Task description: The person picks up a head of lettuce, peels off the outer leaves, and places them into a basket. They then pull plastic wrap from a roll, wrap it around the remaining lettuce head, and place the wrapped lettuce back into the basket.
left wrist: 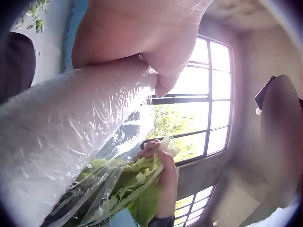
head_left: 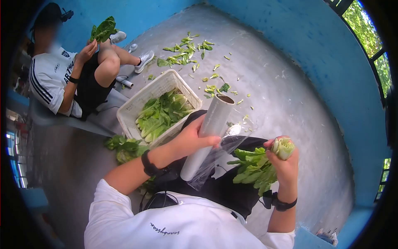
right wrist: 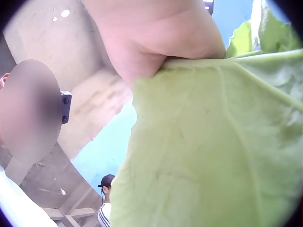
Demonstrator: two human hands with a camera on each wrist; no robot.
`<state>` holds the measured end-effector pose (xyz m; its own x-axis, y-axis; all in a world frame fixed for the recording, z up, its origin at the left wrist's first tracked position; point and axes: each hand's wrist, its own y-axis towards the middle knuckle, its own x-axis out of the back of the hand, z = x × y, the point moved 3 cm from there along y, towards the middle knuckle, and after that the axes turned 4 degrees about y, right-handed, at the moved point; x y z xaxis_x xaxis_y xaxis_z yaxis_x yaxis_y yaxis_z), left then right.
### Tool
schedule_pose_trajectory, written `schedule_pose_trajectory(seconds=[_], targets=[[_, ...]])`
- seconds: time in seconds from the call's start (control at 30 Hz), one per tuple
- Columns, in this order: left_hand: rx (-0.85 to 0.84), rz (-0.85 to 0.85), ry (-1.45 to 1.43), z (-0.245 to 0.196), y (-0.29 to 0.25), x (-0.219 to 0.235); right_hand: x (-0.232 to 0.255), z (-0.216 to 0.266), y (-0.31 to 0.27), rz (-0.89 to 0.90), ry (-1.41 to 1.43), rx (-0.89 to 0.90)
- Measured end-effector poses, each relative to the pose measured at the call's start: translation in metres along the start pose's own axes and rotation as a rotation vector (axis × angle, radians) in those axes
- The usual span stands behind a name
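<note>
My left hand (head_left: 191,139) grips a wide roll of clear plastic wrap (head_left: 217,112), which stands tilted over my lap. A loose sheet of wrap (head_left: 206,172) hangs off its right side toward the greens. My right hand (head_left: 287,166) holds a head of leafy greens (head_left: 253,169) around its base, the pale cut stem end pointing up and the leaves hanging to the left. In the left wrist view, the film (left wrist: 106,187) overlaps the leaves (left wrist: 142,203). A broad leaf (right wrist: 203,142) fills much of the right wrist view, below my right hand (right wrist: 161,40).
A white plastic basket (head_left: 124,112) with leafy greens (head_left: 159,114) stands ahead to the left. More greens (head_left: 126,147) lie beside it. Leaf trimmings (head_left: 182,54) are scattered over the grey floor (head_left: 282,83). At the left, a seated person (head_left: 62,79) holds a leafy bunch (head_left: 103,29).
</note>
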<state>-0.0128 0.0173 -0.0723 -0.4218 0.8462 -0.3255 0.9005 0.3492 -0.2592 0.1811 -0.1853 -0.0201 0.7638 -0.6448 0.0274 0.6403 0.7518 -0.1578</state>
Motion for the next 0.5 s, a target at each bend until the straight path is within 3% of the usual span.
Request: schedule_pose_trajectory(seconds=[0.13,0.27,0.4,0.5], targets=[[-0.066,0.050,0.167,-0.003,-0.002,-0.007,-0.008,0.009,0.000,0.054,-0.043,0.041],[-0.040,0.141,0.123,-0.006,-0.011,-0.020,-0.018,0.019,0.000,0.060,-0.067,0.099],[-0.024,0.238,0.161,-0.003,-0.014,-0.030,-0.026,0.023,0.002,0.180,-0.113,0.186],[-0.001,0.317,0.160,0.003,-0.014,-0.033,-0.035,0.026,0.005,0.247,-0.088,0.145]])
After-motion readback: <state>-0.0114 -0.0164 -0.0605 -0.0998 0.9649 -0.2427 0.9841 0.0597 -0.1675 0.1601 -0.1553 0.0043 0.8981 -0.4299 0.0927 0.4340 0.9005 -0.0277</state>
